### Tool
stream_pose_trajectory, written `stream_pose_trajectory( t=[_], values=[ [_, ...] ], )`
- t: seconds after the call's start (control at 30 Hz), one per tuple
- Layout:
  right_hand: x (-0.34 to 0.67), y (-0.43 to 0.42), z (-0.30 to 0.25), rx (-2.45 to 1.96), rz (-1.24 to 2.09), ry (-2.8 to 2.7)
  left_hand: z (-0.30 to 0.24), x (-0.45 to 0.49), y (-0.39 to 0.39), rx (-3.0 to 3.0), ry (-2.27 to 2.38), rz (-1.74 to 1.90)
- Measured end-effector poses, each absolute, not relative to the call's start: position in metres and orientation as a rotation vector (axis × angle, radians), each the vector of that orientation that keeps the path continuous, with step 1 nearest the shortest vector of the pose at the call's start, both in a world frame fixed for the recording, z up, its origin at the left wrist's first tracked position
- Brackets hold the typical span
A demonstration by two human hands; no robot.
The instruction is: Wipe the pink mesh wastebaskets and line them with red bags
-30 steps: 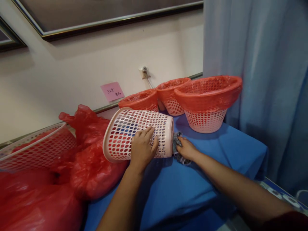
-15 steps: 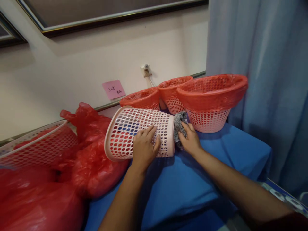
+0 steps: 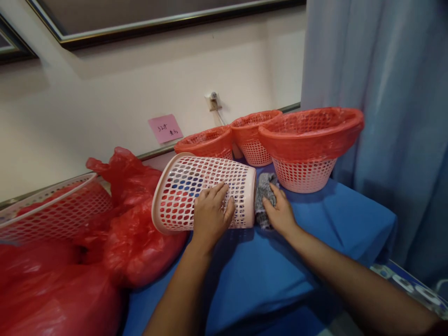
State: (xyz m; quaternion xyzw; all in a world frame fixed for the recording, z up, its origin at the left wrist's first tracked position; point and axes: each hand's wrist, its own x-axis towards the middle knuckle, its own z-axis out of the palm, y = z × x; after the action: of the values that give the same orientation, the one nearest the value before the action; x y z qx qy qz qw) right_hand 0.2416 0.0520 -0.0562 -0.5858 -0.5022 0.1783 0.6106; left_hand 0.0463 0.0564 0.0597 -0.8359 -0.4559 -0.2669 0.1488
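A pale pink plastic wastebasket with a lattice wall (image 3: 178,179) lies on its side on the blue cloth. My left hand (image 3: 212,212) rests flat against its wall, fingers stretched out and thumb apart, touching without wrapping round it. Beside the wastebasket's base, my right hand (image 3: 280,212) is closed on a grey fuzzy cloth (image 3: 265,198), pinched between thumb and fingers. The cloth is next to the base; whether it touches is hard to make out. The base's outer face is turned away from view.
Three pink baskets lined with red plastic bags stand behind: a left one (image 3: 206,142), a middle one (image 3: 257,149) and a large right one (image 3: 304,175). Full red bags (image 3: 140,252) and another basket (image 3: 52,205) crowd the left of the blue-covered table (image 3: 241,275). A blue curtain (image 3: 385,116) hangs right.
My right hand has shifted slightly right and down with the grey cloth, which shows more of itself beside the base. My left hand and the wastebasket stay nearly in place.
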Motion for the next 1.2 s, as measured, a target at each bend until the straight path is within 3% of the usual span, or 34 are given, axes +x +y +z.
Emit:
stream_pose_trajectory(
  t=[0.17,0.37,0.6,0.8,1.0,1.2],
  values=[
    [0.252,0.077,-0.039,-1.421,0.449,-1.307,0.059,0.046,0.057,-2.397,-1.311,-0.765],
    [0.249,0.079,-0.069,-1.575,0.692,-1.414,0.057,0.046,0.060,-2.378,-1.296,-0.776],
    [0.255,0.087,-0.060,-1.530,0.586,-1.348,0.057,0.047,0.060,-2.372,-1.304,-0.771],
    [0.250,0.070,-0.061,-1.588,0.746,-1.481,0.057,0.047,0.062,-2.368,-1.312,-0.777],
    [0.249,0.043,-0.058,-1.436,0.773,-1.456,0.057,0.046,0.061,-2.374,-1.323,-0.786],
    [0.257,0.035,-0.053,-0.979,0.910,-1.264,0.057,0.045,0.063,-2.376,-1.321,-0.800]
  ],
)
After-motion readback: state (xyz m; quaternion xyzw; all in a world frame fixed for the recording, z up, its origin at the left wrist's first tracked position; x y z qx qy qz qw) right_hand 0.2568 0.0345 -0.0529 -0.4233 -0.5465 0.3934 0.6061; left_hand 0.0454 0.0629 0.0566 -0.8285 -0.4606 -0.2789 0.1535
